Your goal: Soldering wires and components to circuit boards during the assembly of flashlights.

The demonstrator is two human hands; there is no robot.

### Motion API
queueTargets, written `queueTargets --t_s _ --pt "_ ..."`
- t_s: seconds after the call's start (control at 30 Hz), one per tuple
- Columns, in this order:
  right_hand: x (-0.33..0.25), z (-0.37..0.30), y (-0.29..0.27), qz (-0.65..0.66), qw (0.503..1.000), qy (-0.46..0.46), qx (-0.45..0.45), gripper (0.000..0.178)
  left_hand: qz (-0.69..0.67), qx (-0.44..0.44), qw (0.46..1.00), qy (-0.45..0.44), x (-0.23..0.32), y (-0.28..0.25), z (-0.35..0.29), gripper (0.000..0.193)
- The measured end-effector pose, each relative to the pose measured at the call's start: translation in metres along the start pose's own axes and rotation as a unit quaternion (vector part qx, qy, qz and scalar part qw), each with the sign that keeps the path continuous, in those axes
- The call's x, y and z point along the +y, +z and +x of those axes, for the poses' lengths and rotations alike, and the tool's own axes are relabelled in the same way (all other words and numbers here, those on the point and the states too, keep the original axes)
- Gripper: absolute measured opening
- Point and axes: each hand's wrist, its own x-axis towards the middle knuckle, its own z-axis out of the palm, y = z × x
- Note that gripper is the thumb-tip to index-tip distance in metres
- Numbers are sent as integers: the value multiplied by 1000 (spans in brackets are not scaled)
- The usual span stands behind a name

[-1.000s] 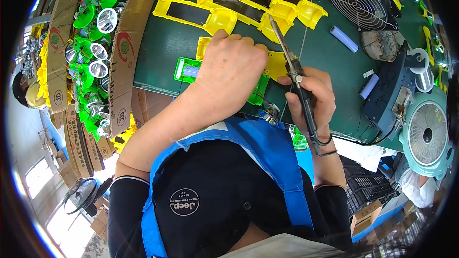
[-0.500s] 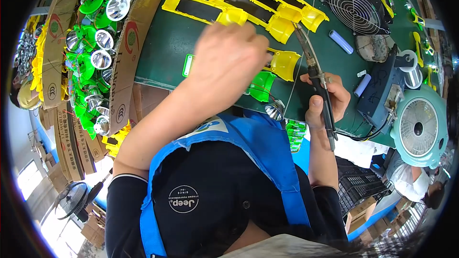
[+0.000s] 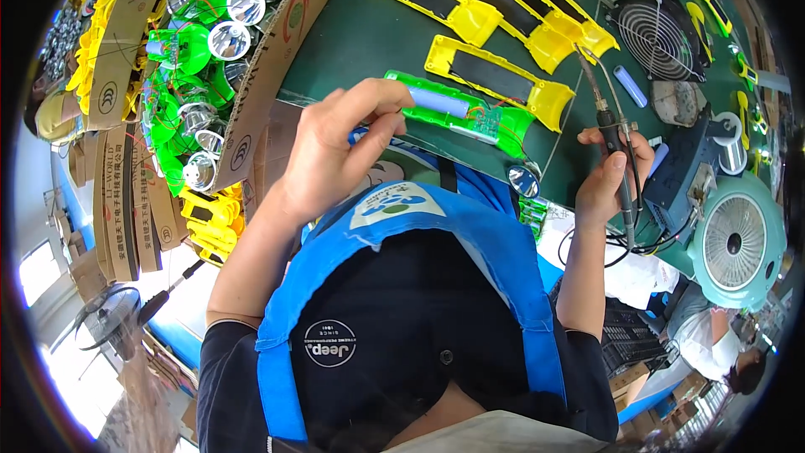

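My left hand [image 3: 340, 147] is at the left end of a green flashlight casing [image 3: 511, 138], thumb and forefinger closed on its near edge. Curled fingers hide part of that end. Inside the open casing lie a lilac cylindrical battery cell [image 3: 440, 102] and a small green circuit board [image 3: 486, 122] with thin wires. A silver reflector [image 3: 524, 180] hangs by wires at the casing's right end. In my right hand [image 3: 616, 172] is a soldering iron [image 3: 625, 193] with a black handle, its tip pointing away from me, beside the yellow shells.
Yellow shell halves [image 3: 499, 80] lie beyond the casing. A cardboard box [image 3: 277, 59] of green casings and reflectors stands left. To the right are a square fan [image 3: 658, 33], a loose cell [image 3: 631, 86], a blue soldering station [image 3: 683, 164], a solder spool [image 3: 732, 155] and a teal fan [image 3: 734, 239].
My left hand has come down from over the yellow shells toward me, to the left end of the green casing, uncovering its cell and board. The soldering iron stays in my right hand. The view has shifted.
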Motion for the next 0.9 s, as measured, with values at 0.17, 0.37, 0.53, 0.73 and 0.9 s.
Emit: queueTargets --t_s 0.17,0.37,0.53,0.73,0.9 --pt "1 -10 -15 148 982 117 -14 43 -37 -71 996 38 9 -3 29 21" --pt "-8 -15 9 162 986 38 -14 46 12 -48 988 143 6 15 39 30" --pt "-14 -43 47 161 984 41 -66 42 -121 6 991 -61 18 34 40 28" --pt "-17 -48 75 197 972 129 -14 40 0 -24 993 116 9 32 58 15" --pt "-12 -27 47 219 967 127 15 44 66 -42 980 181 2 36 57 17"
